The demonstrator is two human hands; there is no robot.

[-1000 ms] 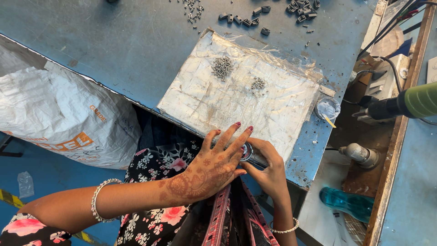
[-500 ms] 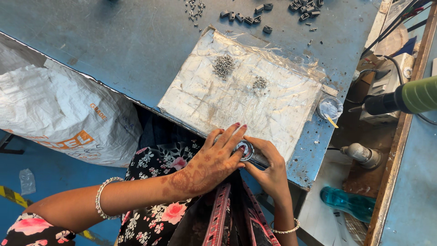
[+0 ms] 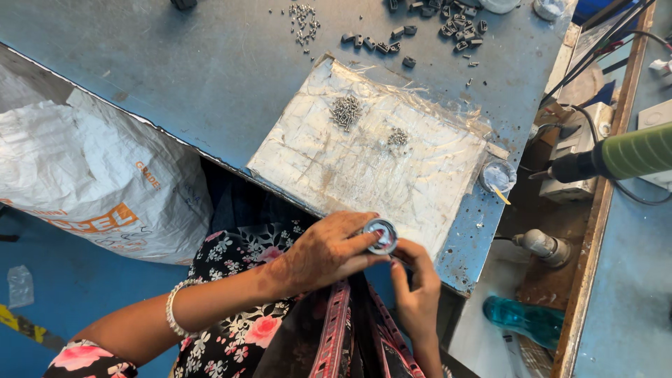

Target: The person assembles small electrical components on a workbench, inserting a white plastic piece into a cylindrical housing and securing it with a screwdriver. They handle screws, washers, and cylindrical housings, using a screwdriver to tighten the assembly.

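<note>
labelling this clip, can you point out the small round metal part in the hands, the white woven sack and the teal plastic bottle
small round metal part [image 3: 381,235], head view, on its round face
white woven sack [image 3: 98,182], head view, mid side
teal plastic bottle [image 3: 521,318], head view, on its body

Workbench top [image 3: 175,63]: dull blue-grey, scuffed. Work pad [image 3: 364,168]: silvery white under clear, wrinkled film. Screw piles [image 3: 345,110]: grey metal. Round part [image 3: 381,235]: silver rim, pale centre with a touch of red. Woven sack [image 3: 91,175]: white with orange and grey print. Dress [image 3: 238,308]: black with pink and white flowers. Bangle [image 3: 170,310]: silver. Bottle [image 3: 521,318]: clear teal. Tool grip [image 3: 640,150]: green. Floor [image 3: 63,294]: blue.
</note>
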